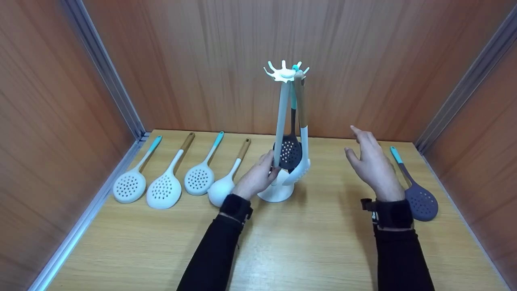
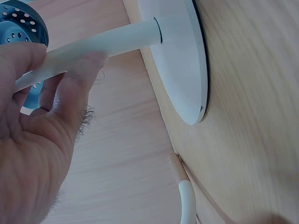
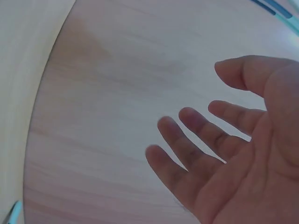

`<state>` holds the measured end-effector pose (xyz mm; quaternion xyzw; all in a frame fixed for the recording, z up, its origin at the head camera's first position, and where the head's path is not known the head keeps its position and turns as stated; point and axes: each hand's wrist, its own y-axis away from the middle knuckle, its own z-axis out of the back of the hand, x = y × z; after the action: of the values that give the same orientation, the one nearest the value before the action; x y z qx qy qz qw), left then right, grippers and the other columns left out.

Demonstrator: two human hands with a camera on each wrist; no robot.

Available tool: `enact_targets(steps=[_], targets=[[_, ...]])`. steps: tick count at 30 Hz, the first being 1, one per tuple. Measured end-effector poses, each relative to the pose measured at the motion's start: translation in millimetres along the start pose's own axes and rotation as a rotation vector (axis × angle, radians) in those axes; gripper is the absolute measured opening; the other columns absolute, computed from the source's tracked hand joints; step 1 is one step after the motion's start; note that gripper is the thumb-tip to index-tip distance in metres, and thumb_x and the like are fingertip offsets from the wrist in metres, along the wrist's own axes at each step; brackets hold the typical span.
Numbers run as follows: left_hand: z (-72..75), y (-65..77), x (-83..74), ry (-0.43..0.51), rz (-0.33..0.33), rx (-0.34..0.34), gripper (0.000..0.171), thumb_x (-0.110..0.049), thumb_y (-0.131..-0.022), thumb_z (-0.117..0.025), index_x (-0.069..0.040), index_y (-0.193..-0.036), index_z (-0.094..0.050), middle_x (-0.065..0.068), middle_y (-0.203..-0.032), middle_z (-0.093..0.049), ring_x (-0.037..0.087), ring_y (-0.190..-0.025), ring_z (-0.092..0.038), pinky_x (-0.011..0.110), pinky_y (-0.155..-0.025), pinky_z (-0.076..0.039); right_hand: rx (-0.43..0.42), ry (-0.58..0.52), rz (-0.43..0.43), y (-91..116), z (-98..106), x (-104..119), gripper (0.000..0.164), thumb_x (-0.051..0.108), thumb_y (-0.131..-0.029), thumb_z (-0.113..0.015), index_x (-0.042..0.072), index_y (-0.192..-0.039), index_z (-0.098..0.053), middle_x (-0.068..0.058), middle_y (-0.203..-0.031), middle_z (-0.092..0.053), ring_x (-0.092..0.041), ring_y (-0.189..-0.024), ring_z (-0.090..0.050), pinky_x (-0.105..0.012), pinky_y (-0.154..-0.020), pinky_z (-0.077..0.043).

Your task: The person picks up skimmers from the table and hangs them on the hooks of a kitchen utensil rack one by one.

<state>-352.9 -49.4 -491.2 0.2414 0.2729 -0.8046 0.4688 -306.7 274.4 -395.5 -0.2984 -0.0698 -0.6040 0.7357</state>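
A white utensil stand (image 1: pixel 276 194) rises from a round base to a ring of upturned hooks. My left hand (image 1: pixel 257 173) grips its pole low down; in the left wrist view, thumb and fingers curl round the white pole (image 2: pixel 117 41). From the hooks hang a dark skimmer (image 1: pixel 290 151) with a turquoise handle and a white utensil (image 1: pixel 301 171) with a wooden handle, its head seen edge-on. My right hand (image 1: pixel 372 163) hovers to the right of the stand, fingers extended and palm bare in the right wrist view.
On the left of the wooden table (image 1: pixel 133 242) lie three white skimmers (image 1: pixel 129 187) and a white ladle (image 1: pixel 221 190), handles toward the back. A dark skimmer (image 1: pixel 421 202) lies at the far right, beyond my right wrist. Wood-grain panels (image 1: pixel 194 60) enclose the back and sides.
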Motion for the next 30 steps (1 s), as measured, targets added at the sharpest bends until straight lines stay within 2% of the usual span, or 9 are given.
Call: enact_targets(steps=[3, 10, 14, 21, 30], targets=[[-0.4, -0.1, 0.4, -0.008, -0.010, -0.008, 0.046, -0.023, -0.111, -0.054, -0.023, -0.153, -0.036, 0.013, -0.148, -0.055, 0.027, -0.133, -0.063, 0.042, -0.103, -0.060, -0.034, 0.017, -0.012, -2, 0, -8, 0.063, 0.023, -0.108, -0.058, 0.014, -0.165, -0.033, -0.022, -0.155, -0.048, -0.044, -0.138, -0.052, -0.061, -0.102, -0.052], [-1.1, -1.0, 1.8, -0.023, -0.013, -0.007, 0.046, -0.022, -0.111, -0.054, -0.023, -0.153, -0.036, 0.012, -0.145, -0.056, 0.027, -0.135, -0.061, 0.042, -0.105, -0.060, -0.083, 0.058, -0.081, -4, -3, -30, 0.062, 0.027, -0.107, -0.058, 0.012, -0.163, -0.038, -0.026, -0.156, -0.047, -0.053, -0.135, -0.051, -0.068, -0.100, -0.048], [-0.6, -1.4, 1.5, -0.025, -0.016, -0.006, 0.047, -0.022, -0.111, -0.054, -0.023, -0.153, -0.036, 0.012, -0.146, -0.056, 0.026, -0.136, -0.060, 0.042, -0.105, -0.059, -0.086, 0.074, -0.123, -6, -3, -40, 0.062, 0.029, -0.107, -0.058, 0.009, -0.162, -0.038, -0.028, -0.156, -0.046, -0.056, -0.137, -0.048, -0.071, -0.105, -0.045], [0.1, -2.0, 1.0, -0.024, -0.012, -0.003, 0.045, -0.022, -0.111, -0.054, -0.023, -0.152, -0.037, 0.011, -0.144, -0.057, 0.025, -0.136, -0.060, 0.042, -0.105, -0.059, -0.061, 0.115, -0.209, -6, -1, -55, 0.063, 0.033, -0.107, -0.055, 0.010, -0.163, -0.036, -0.028, -0.160, -0.042, -0.060, -0.139, -0.044, -0.081, -0.103, -0.040], [-0.9, -2.2, 0.5, -0.018, 0.012, 0.002, 0.043, -0.022, -0.111, -0.054, -0.023, -0.151, -0.038, 0.011, -0.146, -0.056, 0.025, -0.136, -0.061, 0.042, -0.105, -0.060, -0.025, 0.157, -0.281, -7, -5, -80, 0.065, 0.035, -0.107, -0.054, 0.008, -0.163, -0.035, -0.032, -0.160, -0.039, -0.062, -0.138, -0.042, -0.081, -0.103, -0.040]])
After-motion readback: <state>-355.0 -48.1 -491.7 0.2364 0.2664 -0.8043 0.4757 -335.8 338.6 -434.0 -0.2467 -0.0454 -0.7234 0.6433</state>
